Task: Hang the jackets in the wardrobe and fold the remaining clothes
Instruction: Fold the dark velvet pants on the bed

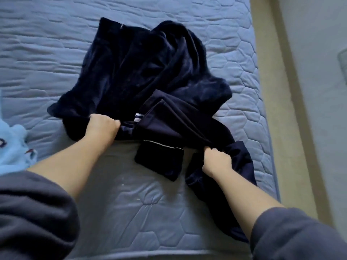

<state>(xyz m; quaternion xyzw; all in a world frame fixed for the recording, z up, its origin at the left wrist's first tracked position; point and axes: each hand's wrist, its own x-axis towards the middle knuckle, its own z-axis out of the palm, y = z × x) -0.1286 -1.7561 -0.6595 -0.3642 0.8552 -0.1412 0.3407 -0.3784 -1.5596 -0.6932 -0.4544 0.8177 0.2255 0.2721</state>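
Sleeves: grey sleeves (37,212) are sitting pushed up on both forearms, cut off by the bottom edge.
Mattress: a blue quilted mattress (131,212) is lying under everything, with its near edge just showing at the bottom.
Right hand: the right hand (216,162) is clenching tightly round a bunch of the navy garment (178,119), with the fingers curled in and buried in the cloth.
Left hand: the left hand (102,126) is gripping the same garment's other end in a closed fist, knuckles up, so the fingertips are not showing.
Navy garment: it is lying on the mattress, stretching between the two hands. A flap edged with thin white piping (161,145) is lying flat between them, and a long tail is trailing back under the right forearm.
Label: a small white-striped patch (138,117) is showing just beside the left hand, too blurred to read.
Plush navy garment: a plush navy garment (140,62) is lying crumpled behind, touching the first one. Its shape is hard to make out.
Left edge: a light blue garment (13,151) is poking in, mostly cut off.
Right side: a beige strip (272,91) is running alongside the mattress.
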